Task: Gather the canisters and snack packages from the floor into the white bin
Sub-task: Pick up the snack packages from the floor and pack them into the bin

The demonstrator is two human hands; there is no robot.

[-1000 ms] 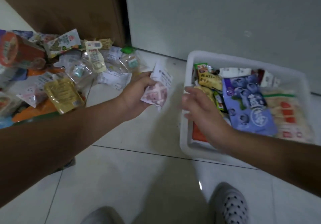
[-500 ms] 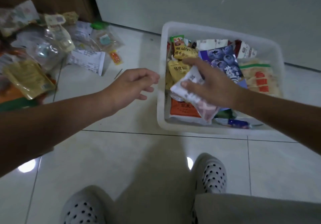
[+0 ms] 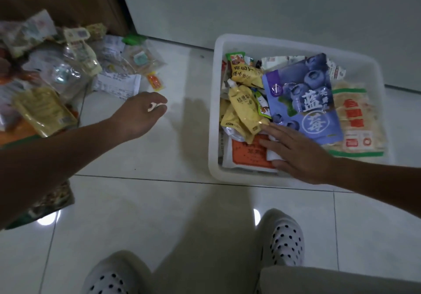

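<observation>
Right of floor pile (image 3: 45, 109): left hand (image 3: 139, 116) loosely curled, contents unclear. Right hand (image 3: 296, 154) flat, empty, on packets (image 3: 247, 154) in white bin (image 3: 213, 111). Packets likely light, slippery; pinch sealed edge.

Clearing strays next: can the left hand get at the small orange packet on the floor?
Probably yes: the left hand hovers close to the small orange packet, with only bare tile between them.

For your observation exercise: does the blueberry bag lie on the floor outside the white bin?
No, the blueberry bag lies inside the white bin, atop other packages.
</observation>
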